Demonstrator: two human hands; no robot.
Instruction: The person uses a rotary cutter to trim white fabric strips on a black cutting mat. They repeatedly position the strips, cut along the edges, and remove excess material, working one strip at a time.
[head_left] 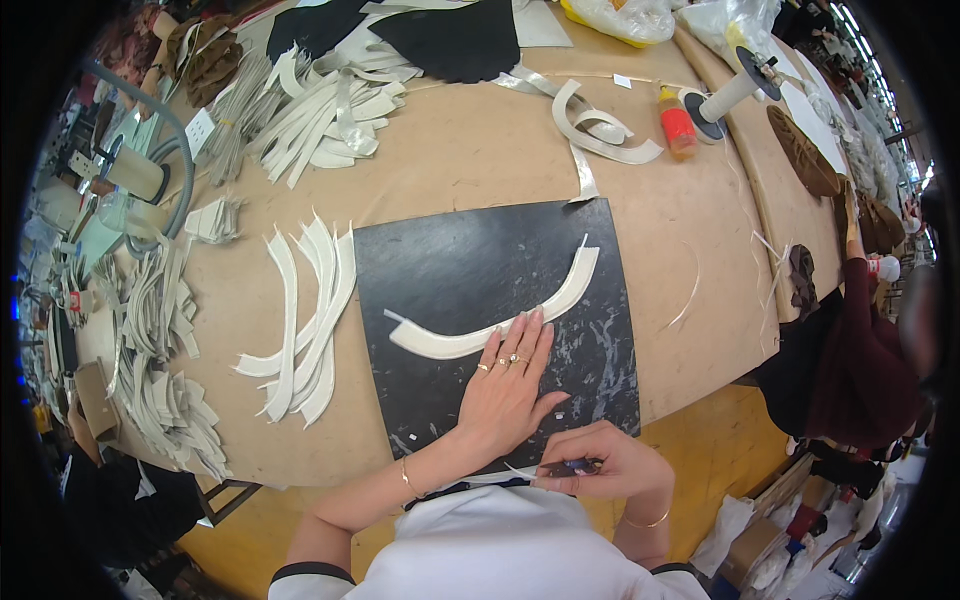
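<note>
A curved cream-white strip (pixel 500 335) with a stitched-looking edge lies bowed downward on a black cutting mat (pixel 440 260). My left hand (pixel 508 385) rests flat on it, fingers stretched out over its middle and rings showing. Loose thread-like ends stick out at both tips of the strip. Near the mat's front edge, my right hand (pixel 610 462) is closed around a small dark-handled tool (pixel 572 467), apparently snips, whose thin pointed tip faces left. Its handle is partly hidden by the fingers. Several similar strips (pixel 318 320) lie crossed left of the mat.
Bundles of pale strips (pixel 160 340) lie at the far left, with a larger pile (pixel 330 120) behind. Curled strips (pixel 600 130), a red-labelled bottle (pixel 677 125) and a spool (pixel 730 98) stand or lie at the back right. Another person (pixel 860 350) is at the right.
</note>
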